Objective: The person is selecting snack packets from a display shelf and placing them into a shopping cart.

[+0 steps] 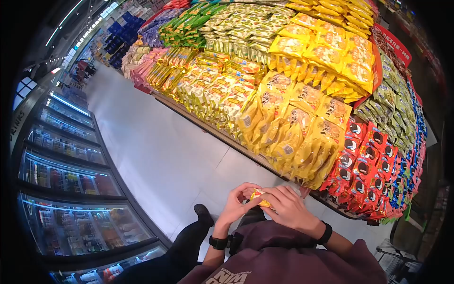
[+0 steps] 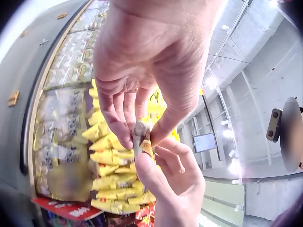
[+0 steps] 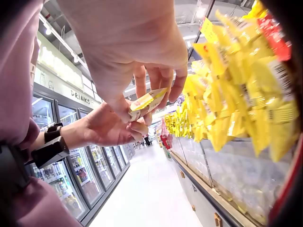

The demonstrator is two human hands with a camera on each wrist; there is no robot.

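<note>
Both hands meet in front of the torso around a small yellow-and-white snack packet (image 1: 259,195). My left hand (image 1: 238,202) pinches one end of the packet (image 2: 144,137) between thumb and fingers. The right hand (image 1: 289,207) grips it from the other side, its thumb and fingertips on the wrapper. Seen from the right wrist, the packet (image 3: 147,102) lies tilted between the two hands, a yellow strip along its edge. Fingers cover much of its print in every view.
Just ahead stands a long display heaped with yellow snack bags (image 1: 302,123), red packets (image 1: 364,165) and green bags (image 1: 392,94). Glass-door drink fridges (image 1: 66,180) line the left side. Pale floor (image 1: 156,142) runs between them. A wire cart (image 1: 395,260) is at lower right.
</note>
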